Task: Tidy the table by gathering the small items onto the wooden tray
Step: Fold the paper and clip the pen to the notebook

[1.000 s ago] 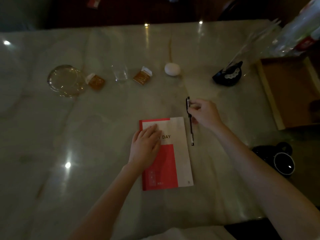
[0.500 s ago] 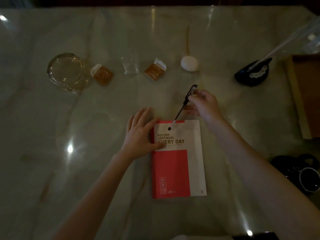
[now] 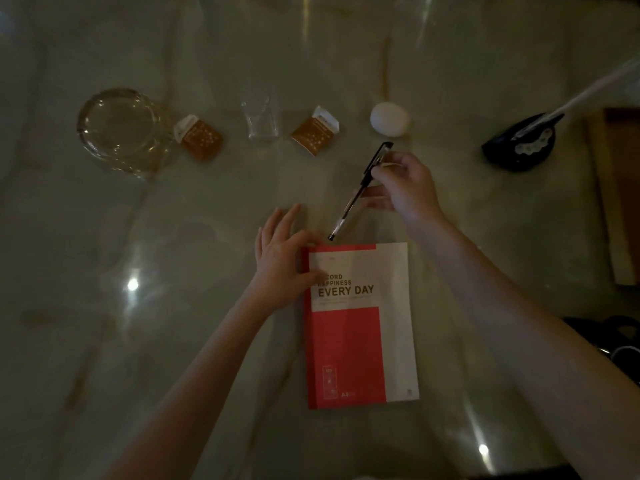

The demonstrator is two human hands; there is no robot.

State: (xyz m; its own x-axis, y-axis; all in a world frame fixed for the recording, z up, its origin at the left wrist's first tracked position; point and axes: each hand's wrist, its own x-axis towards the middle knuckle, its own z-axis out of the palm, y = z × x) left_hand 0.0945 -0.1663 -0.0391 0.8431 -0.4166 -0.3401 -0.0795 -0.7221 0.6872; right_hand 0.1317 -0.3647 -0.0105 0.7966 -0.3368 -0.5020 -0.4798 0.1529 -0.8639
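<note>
My right hand (image 3: 407, 187) pinches a black pen (image 3: 356, 195) by its capped end, and the tip hangs just above the top edge of a red and white notebook (image 3: 360, 327). Flat on the table, my left hand (image 3: 282, 258) has its thumb on the notebook's top left corner. Along the back lie two small orange packets (image 3: 201, 138) (image 3: 315, 131), a small clear glass (image 3: 261, 114) and a white egg-shaped object (image 3: 389, 119). Only the edge of the wooden tray (image 3: 620, 202) shows at the far right.
A round glass ashtray (image 3: 121, 129) sits at the back left. A black holder (image 3: 519, 143) with a white quill-like stick stands near the tray. A dark cup (image 3: 620, 337) is at the right edge. The marble tabletop (image 3: 138, 341) is glossy with light spots.
My right hand lifted the pen off the table beside the notebook and tilted it. My left hand slid off the cover to the notebook's left edge. The view shifted left.
</note>
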